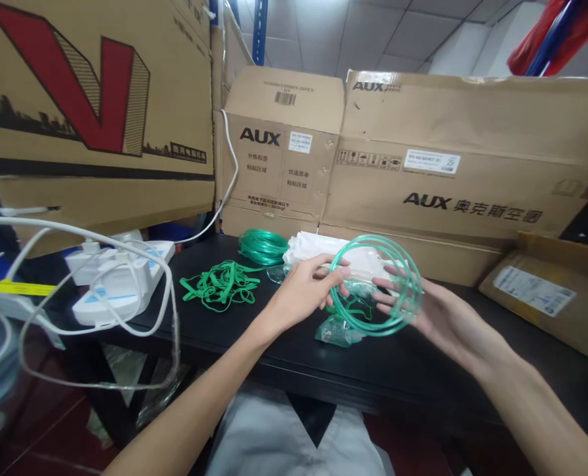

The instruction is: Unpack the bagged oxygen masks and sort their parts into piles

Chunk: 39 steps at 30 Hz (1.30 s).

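Note:
A loose coil of clear green tubing [373,327] is held up over the table, pinched at its left side between the thumb and fingers of my left hand [308,281]. My right hand [445,311] is at the coil's right side with its fingers spread, partly seen through the loops; whether it touches the tubing is unclear. Behind and below the coil lies a clear greenish plastic piece [338,332], partly hidden. To the left are a tangle of flat green elastic straps [222,287] and a thicker bundle of green tubing [261,246].
White flat packets [314,248] lie behind my hands on the black table [284,347]. Large cardboard boxes [274,158] stand along the back, with a small carton [546,291] at the right. A white power strip [125,284] with looping cables sits at the left.

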Motion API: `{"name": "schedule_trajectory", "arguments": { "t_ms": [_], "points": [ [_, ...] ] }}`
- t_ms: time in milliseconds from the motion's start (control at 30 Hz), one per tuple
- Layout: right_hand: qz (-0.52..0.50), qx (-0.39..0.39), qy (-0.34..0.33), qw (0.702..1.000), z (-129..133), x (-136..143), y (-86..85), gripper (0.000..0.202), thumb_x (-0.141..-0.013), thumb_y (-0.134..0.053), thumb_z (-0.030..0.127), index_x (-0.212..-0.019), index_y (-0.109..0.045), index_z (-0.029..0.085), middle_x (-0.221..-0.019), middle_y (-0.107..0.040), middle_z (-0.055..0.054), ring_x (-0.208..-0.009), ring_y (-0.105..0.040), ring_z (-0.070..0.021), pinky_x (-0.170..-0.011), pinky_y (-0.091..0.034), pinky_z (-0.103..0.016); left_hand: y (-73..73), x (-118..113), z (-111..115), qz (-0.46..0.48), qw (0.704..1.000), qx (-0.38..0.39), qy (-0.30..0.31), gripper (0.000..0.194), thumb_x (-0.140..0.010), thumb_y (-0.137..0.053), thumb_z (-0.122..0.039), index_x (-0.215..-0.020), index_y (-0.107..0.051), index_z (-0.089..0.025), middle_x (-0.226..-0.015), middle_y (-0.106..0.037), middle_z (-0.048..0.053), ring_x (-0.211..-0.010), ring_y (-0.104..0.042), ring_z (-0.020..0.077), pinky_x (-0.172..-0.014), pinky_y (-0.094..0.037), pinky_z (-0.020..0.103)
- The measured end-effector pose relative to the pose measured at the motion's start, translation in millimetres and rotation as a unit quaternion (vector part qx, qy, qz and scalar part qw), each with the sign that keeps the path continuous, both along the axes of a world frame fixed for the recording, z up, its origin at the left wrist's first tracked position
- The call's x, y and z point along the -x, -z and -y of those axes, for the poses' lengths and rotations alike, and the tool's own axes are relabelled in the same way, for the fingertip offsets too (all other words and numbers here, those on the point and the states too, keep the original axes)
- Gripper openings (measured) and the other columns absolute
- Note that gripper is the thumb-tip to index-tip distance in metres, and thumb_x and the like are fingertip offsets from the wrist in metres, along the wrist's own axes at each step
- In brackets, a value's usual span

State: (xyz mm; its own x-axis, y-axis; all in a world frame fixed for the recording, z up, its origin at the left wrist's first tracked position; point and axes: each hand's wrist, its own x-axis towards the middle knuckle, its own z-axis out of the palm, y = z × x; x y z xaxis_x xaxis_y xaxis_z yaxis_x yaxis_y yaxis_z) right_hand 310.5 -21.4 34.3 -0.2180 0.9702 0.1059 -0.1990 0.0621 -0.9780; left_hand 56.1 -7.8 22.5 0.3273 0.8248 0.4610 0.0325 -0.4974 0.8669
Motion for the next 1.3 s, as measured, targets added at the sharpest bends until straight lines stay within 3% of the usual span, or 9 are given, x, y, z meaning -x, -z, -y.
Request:
{"name": "schedule_trajectory", "arguments": {
  "t_ms": [133, 433, 600, 700, 800, 867, 1000, 1167, 1300],
  "points": [
    [-0.073, 0.035, -0.053, 0.995, 0.9, -1.4, 4.7, 0.044, -0.101, -0.053, 0.046, -0.134, -0.065, 0.019, -0.14, -0.067, -0.012, -0.132, -0.062, -0.0293, -0.112, -0.052, -0.043, -8.3, 18.3, -9.8, -0.017, 0.997, -0.041, -0.067, 0.04, -0.097, -0.061, -0.048, -0.127, -0.065, -0.021, -0.085, -0.072, 0.003, -0.057, -0.057, 0.009, -0.051, -0.045, 0.02],
    [-0.052, -0.084, -0.094, 0.991, -0.9, 21.2, -35.4, 0.047, -0.104, -0.045, 0.051, -0.133, -0.065, 0.019, -0.144, -0.064, -0.01, -0.14, -0.054, -0.0248, -0.12, -0.043, -0.04, -64.8, 79.3, -76.9, -0.069, 0.95, -0.092, -0.292, 0.039, -0.099, -0.055, -0.047, -0.124, -0.066, -0.019, -0.1, -0.076, 0.01, -0.067, -0.063, 0.0123, -0.065, -0.05, 0.025],
    [-0.024, -0.1, -0.088, 0.991, -0.2, 18.0, -27.2, 0.048, -0.103, -0.045, 0.055, -0.134, -0.064, 0.024, -0.143, -0.065, -0.008, -0.138, -0.056, -0.0251, -0.12, -0.043, -0.043, -66.4, 112.6, -100.8, -0.176, 0.898, 0.002, -0.404, 0.037, -0.083, -0.074, -0.045, -0.095, -0.072, -0.011, -0.076, -0.075, 0.015, -0.087, -0.07, 0.0305, -0.079, -0.05, 0.037],
    [0.001, -0.097, -0.069, 0.993, 3.4, 9.3, -19.6, 0.046, -0.103, -0.048, 0.053, -0.136, -0.064, 0.024, -0.139, -0.067, -0.009, -0.134, -0.059, -0.0265, -0.117, -0.046, -0.044, -62.2, 117.5, -88.9, -0.236, 0.871, 0.012, -0.431, 0.044, -0.072, -0.083, -0.046, -0.097, -0.074, -0.01, -0.09, -0.076, 0.022, -0.11, -0.065, 0.042, -0.09, -0.046, 0.043],
    [0.077, -0.135, -0.042, 0.987, 9.1, 4.3, -13.0, 0.044, -0.102, -0.052, 0.052, -0.13, -0.067, 0.021, -0.129, -0.072, -0.012, -0.122, -0.067, -0.0299, -0.109, -0.052, -0.049, -60.0, 104.6, -59.5, -0.271, 0.878, -0.025, -0.394, 0.054, -0.081, -0.073, -0.057, -0.117, -0.074, -0.016, -0.116, -0.074, 0.018, -0.117, -0.063, 0.0367, -0.093, -0.045, 0.038],
    [0.19, -0.175, -0.02, 0.966, 14.2, 5.3, -7.1, 0.042, -0.099, -0.057, 0.053, -0.124, -0.071, 0.022, -0.12, -0.075, -0.012, -0.11, -0.072, -0.0302, -0.103, -0.054, -0.05, -57.0, 89.0, -35.5, -0.305, 0.902, -0.041, -0.303, 0.051, -0.085, -0.065, -0.063, -0.118, -0.076, -0.025, -0.108, -0.077, 0.008, -0.1, -0.069, 0.028, -0.085, -0.046, 0.032],
    [0.453, -0.258, -0.007, 0.854, 26.8, 15.8, 13.9, 0.036, -0.094, -0.063, 0.056, -0.116, -0.076, 0.031, -0.12, -0.074, -0.007, -0.114, -0.068, -0.0331, -0.106, -0.05, -0.056, -40.1, 55.2, 4.6, -0.41, 0.911, -0.031, -0.045, 0.05, -0.087, -0.06, -0.067, -0.105, -0.081, -0.026, -0.094, -0.079, 0.003, -0.081, -0.069, 0.0207, -0.069, -0.044, 0.026],
    [0.543, -0.336, 0.016, 0.769, 33.1, 36.0, 45.7, 0.053, -0.092, -0.068, 0.052, -0.142, -0.059, 0.038, -0.145, -0.058, -0.008, -0.129, -0.059, -0.0357, -0.108, -0.049, -0.055, -14.1, 28.4, 16.8, -0.425, 0.904, -0.029, -0.018, 0.05, -0.087, -0.058, -0.07, -0.087, -0.081, -0.026, -0.077, -0.075, 0.002, -0.07, -0.064, 0.0183, -0.057, -0.036, 0.025],
    [0.527, -0.371, 0.048, 0.763, 21.4, 47.5, 56.2, 0.045, -0.098, -0.06, 0.037, -0.143, -0.055, 0.035, -0.141, -0.058, -0.011, -0.126, -0.06, -0.0339, -0.103, -0.052, -0.052, -7.9, 17.6, 10.4, -0.39, 0.918, -0.067, 0.023, 0.05, -0.097, -0.05, -0.058, -0.077, -0.076, -0.021, -0.069, -0.07, 0.001, -0.064, -0.059, 0.016, -0.058, -0.037, 0.025]
  ]
}}
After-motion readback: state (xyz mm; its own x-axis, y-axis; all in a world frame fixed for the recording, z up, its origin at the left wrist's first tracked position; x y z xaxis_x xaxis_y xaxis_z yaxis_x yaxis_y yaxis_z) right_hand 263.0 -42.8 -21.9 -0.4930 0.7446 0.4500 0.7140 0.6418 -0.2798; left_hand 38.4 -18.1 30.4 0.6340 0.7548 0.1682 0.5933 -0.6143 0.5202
